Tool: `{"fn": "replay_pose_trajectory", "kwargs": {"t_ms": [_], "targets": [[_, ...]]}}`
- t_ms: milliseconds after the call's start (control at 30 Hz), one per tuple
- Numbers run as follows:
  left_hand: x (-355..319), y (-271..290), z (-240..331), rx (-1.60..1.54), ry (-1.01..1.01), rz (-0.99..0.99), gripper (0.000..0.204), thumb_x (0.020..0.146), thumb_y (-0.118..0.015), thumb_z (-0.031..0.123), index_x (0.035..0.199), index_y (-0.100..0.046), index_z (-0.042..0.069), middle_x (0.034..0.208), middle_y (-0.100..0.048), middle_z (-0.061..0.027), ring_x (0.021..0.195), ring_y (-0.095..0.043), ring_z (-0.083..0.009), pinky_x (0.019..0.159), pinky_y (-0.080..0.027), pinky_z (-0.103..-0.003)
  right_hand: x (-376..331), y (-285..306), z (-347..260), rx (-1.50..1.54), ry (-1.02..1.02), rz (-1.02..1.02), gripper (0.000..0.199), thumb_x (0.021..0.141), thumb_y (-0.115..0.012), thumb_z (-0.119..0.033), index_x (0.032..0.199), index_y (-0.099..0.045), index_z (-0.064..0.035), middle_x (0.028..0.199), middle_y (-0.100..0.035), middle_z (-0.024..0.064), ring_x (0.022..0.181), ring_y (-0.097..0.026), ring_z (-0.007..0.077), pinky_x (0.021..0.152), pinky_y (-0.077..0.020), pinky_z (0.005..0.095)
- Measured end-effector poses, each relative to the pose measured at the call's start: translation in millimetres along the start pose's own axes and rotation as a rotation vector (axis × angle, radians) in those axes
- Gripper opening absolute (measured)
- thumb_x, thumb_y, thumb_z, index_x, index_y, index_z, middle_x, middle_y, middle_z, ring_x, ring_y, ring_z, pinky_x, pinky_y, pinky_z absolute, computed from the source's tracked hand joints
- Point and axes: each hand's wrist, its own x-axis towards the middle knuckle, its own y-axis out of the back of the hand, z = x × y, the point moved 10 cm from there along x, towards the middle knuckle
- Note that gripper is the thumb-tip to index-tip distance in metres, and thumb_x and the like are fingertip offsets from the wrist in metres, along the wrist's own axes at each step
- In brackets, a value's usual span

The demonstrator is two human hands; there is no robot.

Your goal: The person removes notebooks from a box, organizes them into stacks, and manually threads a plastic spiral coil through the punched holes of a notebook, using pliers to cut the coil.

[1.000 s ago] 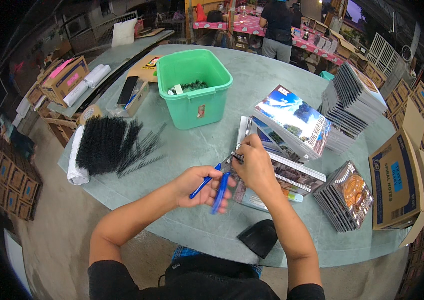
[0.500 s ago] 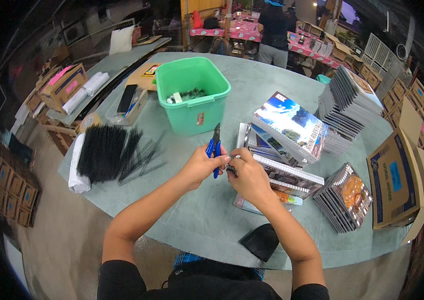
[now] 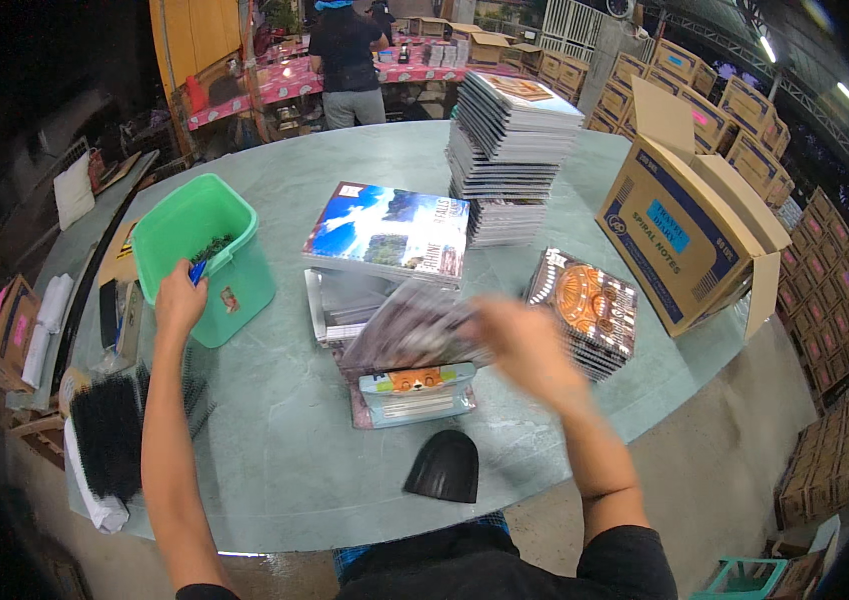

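Note:
My left hand (image 3: 182, 300) is closed on blue-handled cutters (image 3: 199, 270), held at the near rim of the green bin (image 3: 263, 290). Dark wire scraps (image 3: 213, 247) lie inside the bin. Blurred by motion, my right hand (image 3: 520, 345) grips the right edge of a spiral notebook (image 3: 410, 335), which is lifted at a tilt. Behind it a pile of notebooks has a waterfall-picture cover (image 3: 385, 230) on top. Just in front of the tilted notebook lies a pack with an orange animal face (image 3: 417, 381). A black curved piece (image 3: 443, 468) rests near the table's front edge.
Black spiral coils (image 3: 110, 430) lie at the left. A tall notebook stack (image 3: 510, 150) stands at the back, with a shorter orange-patterned stack (image 3: 585, 310) at the right. Beyond that is an open carton (image 3: 685, 240). Another person (image 3: 348, 60) stands by a far table.
My view has turned right. The left hand has carried the cutters from beside the right hand to the bin. My right hand has moved right, swinging the notebook up from the pile.

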Motion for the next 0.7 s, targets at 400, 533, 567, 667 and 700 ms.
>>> {"fn": "replay_pose_trajectory", "kwargs": {"t_ms": [400,533,567,667,700], "targets": [[-80.3,18.1,48.1,-0.326,-0.192,0.263,0.026,0.073,-0.066,0.010,0.094,-0.052,0.001,0.092,-0.049,-0.0167,0.085,-0.052,-0.0349,0.075,-0.042,-0.039,6.7,79.3,229.3,-0.336,-0.492,0.300,0.050,0.077,-0.064,-0.032,0.114,-0.055,-0.0006,0.101,-0.059,0.0195,0.089,-0.057,0.0351,0.078,-0.0468,0.0415],[-140.4,-15.9,39.1,-0.332,-0.255,0.041,0.030,0.071,-0.068,0.011,0.094,-0.053,0.000,0.093,-0.050,-0.0168,0.087,-0.051,-0.0349,0.076,-0.042,-0.039,-21.8,-7.4,253.8,-0.432,-0.432,0.039,0.057,0.089,-0.042,-0.048,0.134,-0.042,-0.0120,0.143,-0.029,0.0201,0.130,-0.028,0.0395,0.102,-0.0244,0.0551],[-156.5,-26.4,28.1,-0.323,-0.216,-0.041,0.031,0.070,-0.068,0.012,0.094,-0.054,-0.001,0.093,-0.050,-0.0171,0.087,-0.051,-0.0352,0.077,-0.042,-0.039,-23.1,-14.3,254.1,-0.349,-0.477,-0.025,0.058,0.092,-0.030,-0.050,0.139,-0.034,-0.0168,0.146,-0.021,0.0193,0.136,-0.017,0.0387,0.106,-0.0093,0.0590],[-192.3,-62.8,4.8,-0.283,-0.128,-0.166,0.034,0.069,-0.069,0.014,0.097,-0.055,0.000,0.094,-0.051,-0.0176,0.089,-0.050,-0.0354,0.079,-0.041,-0.040,-28.4,-19.8,247.5,-0.345,-0.619,-0.014,0.059,0.093,-0.028,-0.050,0.140,-0.032,-0.0147,0.146,-0.022,0.0195,0.135,-0.017,0.0399,0.106,-0.0101,0.0596],[-201.8,-69.8,3.5,-0.248,-0.143,-0.172,0.035,0.070,-0.069,0.015,0.099,-0.055,0.001,0.095,-0.051,-0.0172,0.090,-0.049,-0.0349,0.080,-0.040,-0.040,-26.8,-23.2,242.4,-0.334,-0.665,-0.023,0.062,0.093,-0.025,-0.050,0.140,-0.029,-0.0100,0.146,-0.021,0.0208,0.136,-0.015,0.0400,0.106,-0.0078,0.0596]]}}
